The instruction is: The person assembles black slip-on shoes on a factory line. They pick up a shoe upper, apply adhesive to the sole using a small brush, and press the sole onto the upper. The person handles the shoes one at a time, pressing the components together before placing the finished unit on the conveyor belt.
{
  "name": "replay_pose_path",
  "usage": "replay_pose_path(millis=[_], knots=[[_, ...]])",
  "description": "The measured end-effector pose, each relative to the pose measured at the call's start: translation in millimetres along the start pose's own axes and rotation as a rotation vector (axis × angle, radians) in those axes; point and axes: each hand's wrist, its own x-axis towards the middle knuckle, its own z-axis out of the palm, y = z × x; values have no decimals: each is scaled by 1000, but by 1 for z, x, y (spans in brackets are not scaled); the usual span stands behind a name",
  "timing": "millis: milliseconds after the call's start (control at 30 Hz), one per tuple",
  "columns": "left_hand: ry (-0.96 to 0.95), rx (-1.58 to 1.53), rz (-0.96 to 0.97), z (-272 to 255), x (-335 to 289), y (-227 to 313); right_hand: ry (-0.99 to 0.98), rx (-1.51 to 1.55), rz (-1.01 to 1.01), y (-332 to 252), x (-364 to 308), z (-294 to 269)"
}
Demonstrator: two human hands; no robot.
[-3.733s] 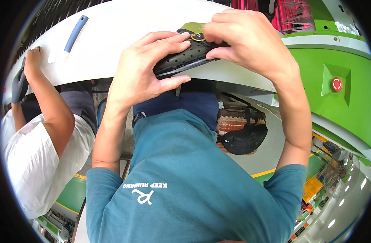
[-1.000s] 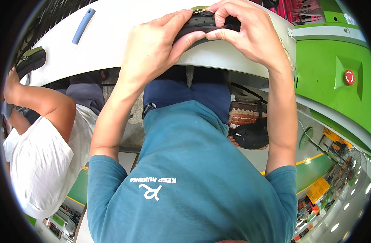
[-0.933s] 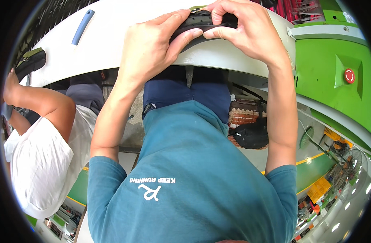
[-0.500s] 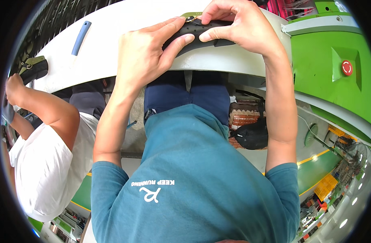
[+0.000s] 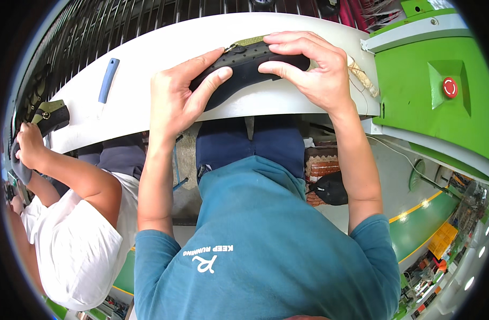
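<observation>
L hand (image 5: 172, 98) & R hand (image 5: 316, 72) grip opp. ends of blk/olive shoe (image 5: 245, 74), fingers & thumbs clamped on it, over wht table (image 5: 154, 56); blue tool (image 5: 109, 80) to L.

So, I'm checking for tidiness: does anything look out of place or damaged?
Mildly: a cream bundle at the right end of the white bench looks straggly and untidy; I can't tell what it is. The held black shoe shows no obvious damage.
</observation>
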Motion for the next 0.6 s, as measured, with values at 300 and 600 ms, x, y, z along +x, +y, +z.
replay_pose_path(millis=[300, 600], knots=[[-54, 97, 40, -2, -2, 15, -143, 40, 45, -4, 8, -11], [60, 155, 112, 6, 0, 22, -81, 175, 234, -3, 2, -5]])
